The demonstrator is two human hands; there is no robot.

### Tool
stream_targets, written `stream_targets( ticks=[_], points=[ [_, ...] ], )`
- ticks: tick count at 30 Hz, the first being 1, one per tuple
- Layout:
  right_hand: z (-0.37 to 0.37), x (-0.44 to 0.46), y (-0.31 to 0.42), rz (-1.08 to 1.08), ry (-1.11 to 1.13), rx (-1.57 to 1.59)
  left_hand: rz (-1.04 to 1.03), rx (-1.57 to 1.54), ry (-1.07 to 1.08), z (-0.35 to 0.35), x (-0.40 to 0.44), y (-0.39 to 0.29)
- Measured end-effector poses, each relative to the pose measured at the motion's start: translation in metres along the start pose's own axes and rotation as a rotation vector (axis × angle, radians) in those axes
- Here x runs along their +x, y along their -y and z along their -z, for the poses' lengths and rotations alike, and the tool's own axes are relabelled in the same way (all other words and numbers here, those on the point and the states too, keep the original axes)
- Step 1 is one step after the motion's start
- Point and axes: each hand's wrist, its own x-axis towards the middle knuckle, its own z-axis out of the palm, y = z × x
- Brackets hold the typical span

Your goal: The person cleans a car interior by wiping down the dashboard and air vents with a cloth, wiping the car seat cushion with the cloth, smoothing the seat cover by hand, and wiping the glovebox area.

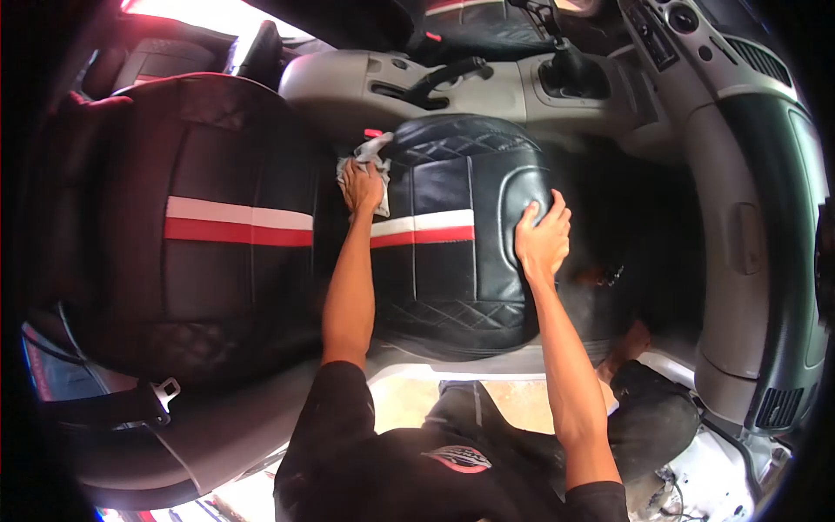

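Note:
My left hand (363,186) is closed on a pale, crumpled cloth (376,155), pressed into the gap between the car seat's backrest (235,287) and its cushion (444,274). Both parts are black with a white and red stripe, and the cushion has quilted sides. My right hand (544,235) rests on the front edge of the cushion, its fingers spread over the rim and nothing held. Near the cloth shows a red seat-belt buckle button (372,134).
Beyond the seat runs a grey centre console with a handbrake (445,80) and a gear lever (570,65). The dashboard and glovebox (735,331) stand at the right. A metal seat-belt tongue (165,396) hangs at lower left. My bent leg is at the door sill.

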Motion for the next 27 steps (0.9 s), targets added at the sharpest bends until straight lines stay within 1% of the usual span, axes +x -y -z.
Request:
stream_targets(
  ticks=[1,3,4,7,9,10,14,15,19,20,21,24,27],
  points=[
    [-0.001,0.000,0.001,0.017,-0.025,-0.004,0.154,-0.106,-0.001,-0.001,0.006,-0.007],
    [-0.003,0.000,0.000,0.004,-0.020,0.001,0.103,-0.156,-0.089,-0.012,0.002,-0.006],
    [-0.002,0.000,0.000,0.001,-0.011,-0.011,0.067,-0.178,-0.081,-0.007,-0.010,-0.015],
    [-0.002,0.002,0.000,0.003,-0.009,-0.034,-0.298,-0.288,-0.039,0.002,-0.052,-0.040],
    [-0.002,0.002,-0.002,0.006,-0.009,-0.031,-0.470,-0.336,0.054,0.012,-0.067,-0.056],
    [-0.002,0.003,-0.002,0.000,-0.013,-0.027,-0.534,-0.301,0.110,0.012,-0.061,-0.060],
    [-0.002,0.001,0.000,-0.001,-0.014,-0.027,-0.584,-0.252,0.053,0.006,-0.019,-0.083],
    [-0.003,0.000,0.001,-0.002,-0.013,-0.025,-0.592,-0.259,-0.014,0.002,-0.006,-0.090],
    [-0.005,-0.002,0.000,0.010,-0.044,-0.023,-0.378,-0.271,0.070,-0.011,0.030,-0.133],
    [-0.005,-0.002,0.000,0.008,-0.041,-0.024,-0.363,-0.149,0.125,-0.013,0.030,-0.150],
    [-0.005,-0.002,0.000,0.007,-0.040,-0.027,-0.430,-0.112,0.110,-0.023,0.029,-0.162],
    [-0.005,-0.002,0.002,0.005,-0.053,-0.035,-0.527,-0.084,0.189,-0.022,0.009,-0.202],
    [-0.007,-0.002,0.000,0.010,-0.053,-0.041,-0.611,-0.029,0.206,-0.029,-0.005,-0.221]
  ],
)
